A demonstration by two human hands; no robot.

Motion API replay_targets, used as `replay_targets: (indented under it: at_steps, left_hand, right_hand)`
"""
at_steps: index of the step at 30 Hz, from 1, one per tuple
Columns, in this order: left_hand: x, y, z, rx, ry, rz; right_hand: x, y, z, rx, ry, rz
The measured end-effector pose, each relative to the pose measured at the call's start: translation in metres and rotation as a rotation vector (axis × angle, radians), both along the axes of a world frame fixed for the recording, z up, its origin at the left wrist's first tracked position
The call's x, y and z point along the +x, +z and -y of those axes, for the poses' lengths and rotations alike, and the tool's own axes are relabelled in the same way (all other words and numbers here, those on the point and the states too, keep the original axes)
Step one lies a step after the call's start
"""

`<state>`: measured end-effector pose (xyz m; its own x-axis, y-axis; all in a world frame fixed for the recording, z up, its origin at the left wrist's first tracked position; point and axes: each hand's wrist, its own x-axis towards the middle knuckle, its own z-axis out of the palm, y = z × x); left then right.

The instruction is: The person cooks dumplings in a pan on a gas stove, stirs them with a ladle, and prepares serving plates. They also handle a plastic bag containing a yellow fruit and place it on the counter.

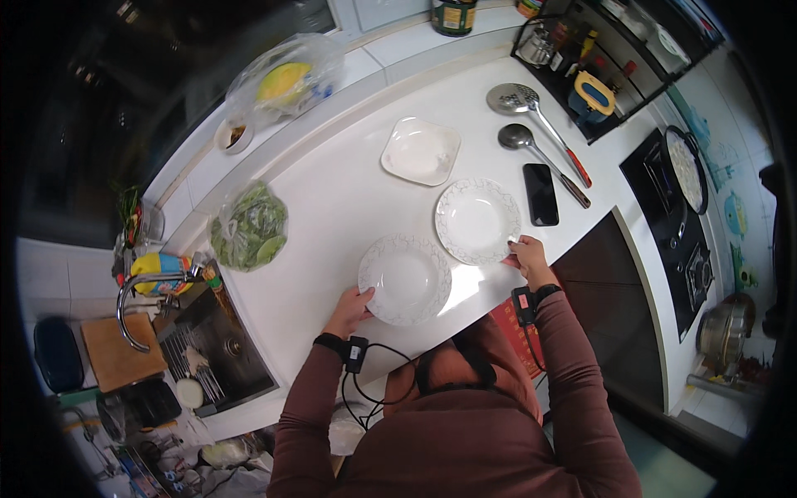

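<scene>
My left hand (352,309) grips the near left rim of a white plate (406,280) with a patterned border. At the right, my right hand (528,256) pinches the lower right rim of a second, matching plate (478,221). The two plates are side by side over the white countertop (324,187), the right one farther from me. Whether either plate rests fully on the counter I cannot tell. Behind them stands a squarish white dish (421,151). A black smartphone (541,194) lies just right of the right plate.
A skimmer (514,98) and a ladle (517,136) lie at the back right. Farther right is a gas stove (697,274) with a filled pan (683,168). Bagged leafy greens (249,230) sit near the sink (230,367) at left. A condiment rack (591,134) stands behind.
</scene>
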<state>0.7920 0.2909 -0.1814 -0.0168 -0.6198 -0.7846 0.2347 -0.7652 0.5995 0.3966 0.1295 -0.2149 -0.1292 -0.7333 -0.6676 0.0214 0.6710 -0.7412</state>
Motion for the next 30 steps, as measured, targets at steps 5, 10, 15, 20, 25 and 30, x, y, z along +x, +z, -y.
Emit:
replay_targets:
  at_steps: [5, 10, 15, 20, 25, 30]
  left_hand:
    - [-0.040, -0.015, 0.018, -0.051, 0.127, -0.103]
    - [-0.077, -0.025, 0.012, -0.161, 0.285, -0.164]
    - [-0.138, -0.006, 0.013, -0.216, 0.488, 0.799]
    - [-0.254, 0.034, 0.037, -0.457, 0.555, 0.809]
    - [-0.361, 0.065, 0.086, -0.552, 0.270, 0.369]
    - [-0.435, 0.072, 0.117, -0.503, 0.253, 0.262]
  right_hand:
    - [0.010, -0.004, 0.014, -0.035, -0.125, 0.117]
    - [-0.001, 0.028, 0.018, 0.023, 0.025, 0.340]
    - [-0.084, 0.057, -0.016, -0.148, 0.495, 0.025]
    - [-0.263, 0.043, -0.060, -0.611, 0.744, -0.386]
    - [-0.391, 0.038, -0.102, -0.012, 0.548, -0.355]
    - [-0.397, 0.060, -0.083, -0.193, 0.277, -0.084]
